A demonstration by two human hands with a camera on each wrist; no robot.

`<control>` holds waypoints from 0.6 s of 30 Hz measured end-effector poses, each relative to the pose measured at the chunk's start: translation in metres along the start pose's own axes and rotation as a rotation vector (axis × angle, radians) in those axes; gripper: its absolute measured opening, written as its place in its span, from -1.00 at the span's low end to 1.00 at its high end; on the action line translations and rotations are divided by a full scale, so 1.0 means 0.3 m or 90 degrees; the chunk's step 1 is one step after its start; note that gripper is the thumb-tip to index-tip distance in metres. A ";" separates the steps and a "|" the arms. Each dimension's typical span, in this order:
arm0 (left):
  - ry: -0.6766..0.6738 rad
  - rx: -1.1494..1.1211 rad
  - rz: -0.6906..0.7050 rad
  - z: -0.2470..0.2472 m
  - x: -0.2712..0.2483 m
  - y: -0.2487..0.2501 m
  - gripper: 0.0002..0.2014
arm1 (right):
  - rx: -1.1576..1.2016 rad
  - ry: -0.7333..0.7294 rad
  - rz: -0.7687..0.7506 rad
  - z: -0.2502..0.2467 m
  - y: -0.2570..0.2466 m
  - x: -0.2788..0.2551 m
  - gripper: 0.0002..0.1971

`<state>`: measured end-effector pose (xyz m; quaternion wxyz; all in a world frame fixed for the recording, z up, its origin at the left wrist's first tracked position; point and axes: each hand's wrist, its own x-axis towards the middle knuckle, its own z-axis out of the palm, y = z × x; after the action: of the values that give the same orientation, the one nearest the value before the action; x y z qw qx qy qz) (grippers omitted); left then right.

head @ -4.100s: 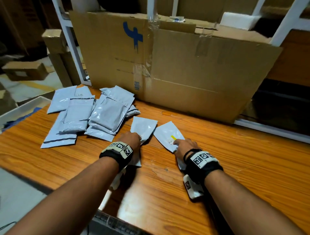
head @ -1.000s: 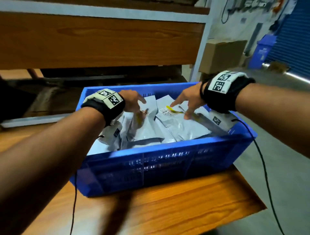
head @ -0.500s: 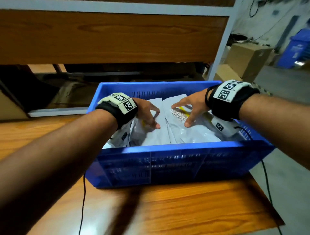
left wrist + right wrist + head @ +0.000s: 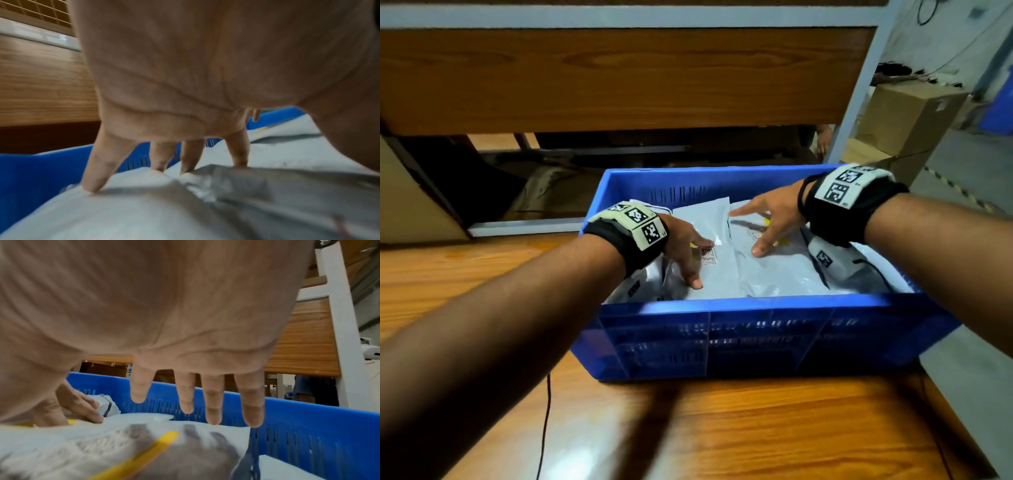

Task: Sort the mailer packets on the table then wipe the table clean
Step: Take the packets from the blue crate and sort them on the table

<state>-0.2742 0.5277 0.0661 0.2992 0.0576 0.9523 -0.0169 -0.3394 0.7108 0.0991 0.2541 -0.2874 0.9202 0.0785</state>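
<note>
A blue plastic crate [image 4: 756, 303] stands on the wooden table and holds several grey-white mailer packets. My left hand [image 4: 685, 246] lies inside it, its straight spread fingers [image 4: 98, 170] pressing down on a packet [image 4: 722, 274] with a printed label. My right hand [image 4: 767, 219] is over the neighbouring packet [image 4: 774, 274], which has a yellow stripe [image 4: 135, 456]. In the right wrist view its fingers [image 4: 212, 402] are straight and hover just above that packet, casting a shadow on it. Neither hand holds anything.
The crate sits near the table's [image 4: 722, 428] right end, with floor beyond. A wooden shelf board [image 4: 619, 75] and a white post [image 4: 859, 85] rise behind it. Cardboard boxes [image 4: 907, 113] stand on the floor at right. A thin cable [image 4: 544, 411] hangs below my left arm.
Four seconds ago both hands gripped packets on the table beside the pile. Those packets now lie flat in the crate, and both hands have spread out flat over them.
</note>
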 end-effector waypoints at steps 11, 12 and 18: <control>-0.001 0.041 -0.045 0.019 -0.063 0.003 0.09 | -0.043 -0.062 0.036 0.047 0.059 -0.062 -0.01; -0.001 0.055 -0.050 0.025 -0.062 0.016 0.08 | -0.044 -0.075 0.043 0.055 0.060 -0.066 0.00; 0.036 -0.033 -0.028 -0.017 -0.105 0.013 0.06 | -0.057 0.004 0.001 -0.012 0.029 -0.082 -0.09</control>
<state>-0.2508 0.5287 0.0883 0.2735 0.0291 0.9614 0.0024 -0.3284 0.7288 0.1148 0.2378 -0.2983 0.9167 0.1188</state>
